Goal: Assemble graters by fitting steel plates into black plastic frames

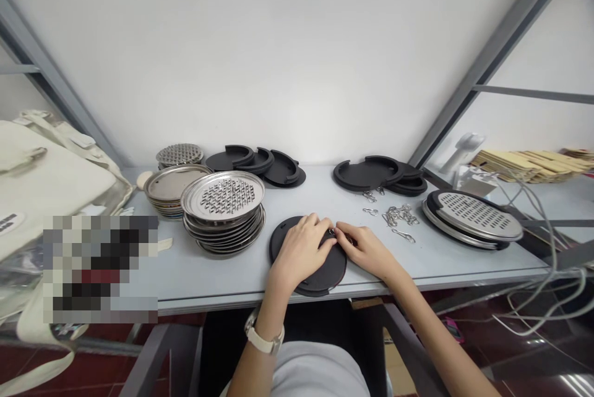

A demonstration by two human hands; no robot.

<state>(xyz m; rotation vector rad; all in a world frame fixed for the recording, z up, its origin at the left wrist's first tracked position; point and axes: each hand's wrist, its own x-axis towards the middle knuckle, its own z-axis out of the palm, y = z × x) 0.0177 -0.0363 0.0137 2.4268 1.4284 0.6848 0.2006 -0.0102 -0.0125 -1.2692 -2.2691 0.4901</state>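
Observation:
A round black plastic holder [320, 273] lies on the tabletop close to its front edge. My left hand [301, 248] rests over it with bent fingers, pressing on its upper face. My right hand [364, 250] pinches a small metal clip [331, 231] at the holder's upper right edge, against the left thumb and forefinger. Most of the clip is hidden by the fingers. Right of my hands lies a loose pile of wire clips [400, 216]. A stack of round metal grater plates [223, 199] stands left of the holder.
More black holders lie at the back, left [278, 169] and right [366, 173]. Finished-looking graters [473, 217] are stacked at right. Beyond are wooden strips [529, 165] and loose white cables [552, 248]. A cream bag [55, 180] stands at left; grey frame posts [492, 57] flank the table.

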